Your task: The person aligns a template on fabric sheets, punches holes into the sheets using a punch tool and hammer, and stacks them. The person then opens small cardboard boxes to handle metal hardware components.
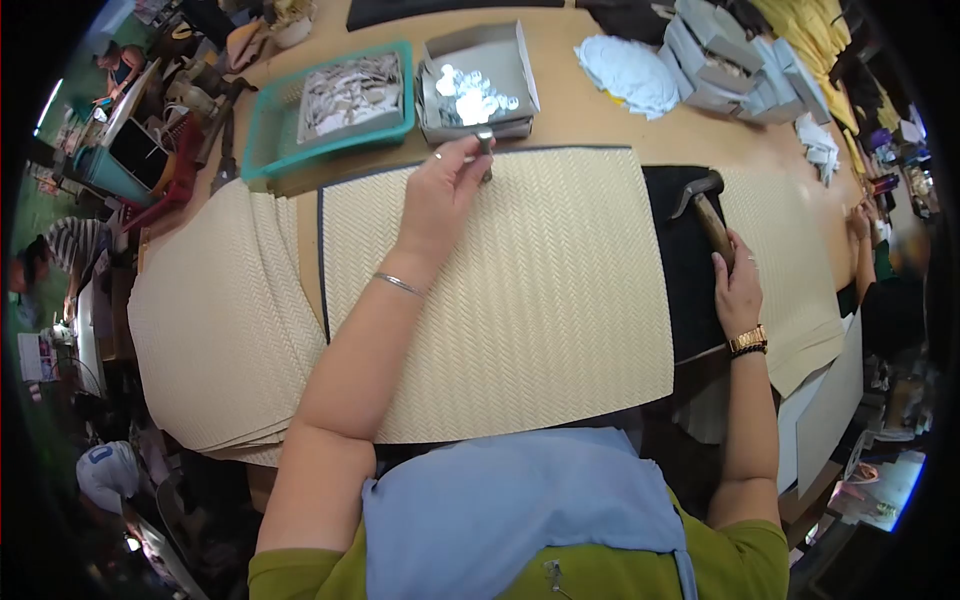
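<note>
My left hand [445,188] is closed around a short metal tool [486,150], held upright over the far edge of a cream woven panel [500,300]. A dark border runs along the panel's far and left edges. At the right, my right hand [738,285] grips the wooden handle of a hammer [712,215], whose dark curved head lies over a black sheet [680,270]. Just beyond my left hand, a grey box [435,110] holds shiny round pieces [475,98].
Stacked woven panels lie at the left [215,310] and right [790,260]. A teal tray [265,135] holds pale scraps. Farther back are a white bundle [625,75] and grey boxes [725,60]. Other people are at both sides.
</note>
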A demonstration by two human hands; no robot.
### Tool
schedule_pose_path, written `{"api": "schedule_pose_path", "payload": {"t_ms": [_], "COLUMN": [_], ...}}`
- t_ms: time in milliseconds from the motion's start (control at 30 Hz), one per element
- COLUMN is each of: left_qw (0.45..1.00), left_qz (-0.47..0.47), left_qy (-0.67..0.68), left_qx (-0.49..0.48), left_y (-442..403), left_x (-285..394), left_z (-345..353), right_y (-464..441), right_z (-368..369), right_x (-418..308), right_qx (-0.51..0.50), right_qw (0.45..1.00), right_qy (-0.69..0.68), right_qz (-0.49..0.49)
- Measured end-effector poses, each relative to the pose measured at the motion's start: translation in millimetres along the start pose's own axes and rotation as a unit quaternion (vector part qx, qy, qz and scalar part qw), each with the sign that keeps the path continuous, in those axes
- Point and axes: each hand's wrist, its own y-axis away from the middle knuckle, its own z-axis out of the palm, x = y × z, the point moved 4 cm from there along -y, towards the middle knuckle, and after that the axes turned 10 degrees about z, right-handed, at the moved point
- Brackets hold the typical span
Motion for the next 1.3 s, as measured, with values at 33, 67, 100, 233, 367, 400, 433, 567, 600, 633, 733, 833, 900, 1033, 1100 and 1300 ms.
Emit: {"api": "schedule_pose_path", "payload": {"t_ms": [33,67,100,233,367,400,433,567,600,633,733,833,900,1033,1100,1300], "left_qw": [1.0,1.0,1.0,0.998,0.997,0.996,0.996,0.996,0.997,0.998,0.999,0.999,0.996,0.945,0.983,0.863], "left_qz": [0.011,0.022,0.03,0.043,0.074,0.08,0.085,0.076,0.062,0.049,0.022,0.003,-0.002,-0.043,-0.038,-0.257], "left_qy": [0.001,0.001,0.002,-0.033,-0.023,-0.031,-0.039,-0.042,-0.044,-0.046,-0.035,-0.03,0.063,0.251,0.091,-0.426], "left_qx": [0.0,0.0,-0.001,-0.009,0.017,0.016,0.014,0.007,0.007,0.007,-0.013,-0.01,0.064,0.204,0.157,-0.086], "left_y": [-1,-1,0,-2,-1,-2,-2,-1,-1,-2,-1,-1,-1,-2,4,89], "left_x": [0,0,-2,-1,-3,-2,-1,3,2,2,4,4,-1,-6,3,63], "left_z": [-1,-1,1,1,3,2,2,1,1,1,4,2,-2,-36,-74,-134], "right_y": [-6,-13,-19,-24,-24,-23,-23,-26,-24,-21,-15,-11,-2,24,30,7], "right_z": [-3,-5,-7,-37,-68,-74,-76,-72,-62,-56,-51,-56,-42,-28,-19,-5], "right_x": [-1,-2,-4,-84,-166,-183,-196,-224,-229,-232,-222,-186,-140,-66,-29,65], "right_qx": [-0.014,-0.029,-0.047,-0.196,-0.206,-0.208,-0.21,-0.128,-0.105,-0.078,-0.28,-0.185,-0.109,-0.015,-0.022,-0.011], "right_qw": [0.998,0.992,0.982,0.914,0.891,0.866,0.836,0.817,0.865,0.899,0.922,0.943,0.95,0.995,0.998,1.0], "right_qy": [-0.06,-0.12,-0.179,-0.345,-0.387,-0.438,-0.488,-0.514,-0.41,-0.3,-0.218,-0.245,-0.278,-0.099,-0.058,0.019], "right_qz": [0.015,0.028,0.041,0.085,-0.113,-0.124,-0.135,-0.226,-0.27,-0.31,-0.155,-0.13,-0.09,-0.03,-0.007,0.02]}}
